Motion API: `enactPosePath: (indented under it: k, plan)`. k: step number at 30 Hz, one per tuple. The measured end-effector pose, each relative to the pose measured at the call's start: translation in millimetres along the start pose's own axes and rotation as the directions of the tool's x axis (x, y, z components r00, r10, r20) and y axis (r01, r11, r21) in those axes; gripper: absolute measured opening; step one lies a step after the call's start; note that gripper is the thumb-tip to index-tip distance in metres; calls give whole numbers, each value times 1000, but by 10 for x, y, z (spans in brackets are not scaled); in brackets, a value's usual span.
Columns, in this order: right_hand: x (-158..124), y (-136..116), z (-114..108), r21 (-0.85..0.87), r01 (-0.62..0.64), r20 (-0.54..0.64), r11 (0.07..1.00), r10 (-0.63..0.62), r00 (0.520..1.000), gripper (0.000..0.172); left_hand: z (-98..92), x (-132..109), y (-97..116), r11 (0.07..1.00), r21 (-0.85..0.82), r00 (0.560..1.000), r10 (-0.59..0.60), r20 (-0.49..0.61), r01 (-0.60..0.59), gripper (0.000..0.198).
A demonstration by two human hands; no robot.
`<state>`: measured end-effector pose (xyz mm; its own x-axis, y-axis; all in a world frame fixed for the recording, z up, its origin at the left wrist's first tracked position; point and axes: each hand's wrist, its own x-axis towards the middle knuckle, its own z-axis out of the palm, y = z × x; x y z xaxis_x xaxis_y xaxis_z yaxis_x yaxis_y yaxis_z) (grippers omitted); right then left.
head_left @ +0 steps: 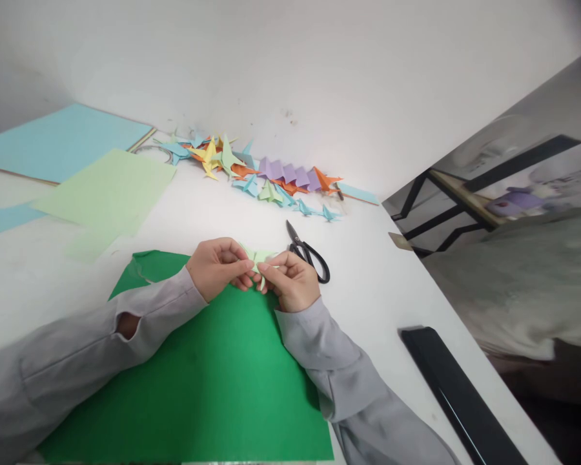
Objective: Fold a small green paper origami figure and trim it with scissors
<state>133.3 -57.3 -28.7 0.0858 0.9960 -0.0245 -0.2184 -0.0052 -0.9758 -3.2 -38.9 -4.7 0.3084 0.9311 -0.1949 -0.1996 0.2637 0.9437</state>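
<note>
Between my two hands is a small folded piece of pale green paper (257, 256), held above the far edge of a green sheet (213, 381). My left hand (219, 266) pinches its left side between thumb and fingers. From the right, my right hand (293, 279) grips the other side, thumb pressed on the paper. Parts of the folded paper are hidden behind my fingers. Just beyond my right hand lie black-handled scissors (314, 258), blades pointing away.
Along the wall runs a row of folded paper figures (227, 158) in several colours, with a purple pleated strip (288, 172). Blue sheets (62, 142) and light green sheets (111, 184) lie at left. A long black object (458, 394) rests near the table's right edge.
</note>
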Motion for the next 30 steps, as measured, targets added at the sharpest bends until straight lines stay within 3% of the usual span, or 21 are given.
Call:
enactPosePath:
  k: [12,25,30]
  plan:
    - [36,50,-36,47,-55,56,997,53,997,23,-17,6,-5,1000,6,1000,25,3,-25,18]
    - [-32,-7,24,-60,33,10,998,-33,999,20,2,8,-29,996,42,997,78,-13,-78,18]
    - [-28,4,3,-37,55,64,998,-53,997,20,3,7,-38,992,51,994,113,6,-114,21]
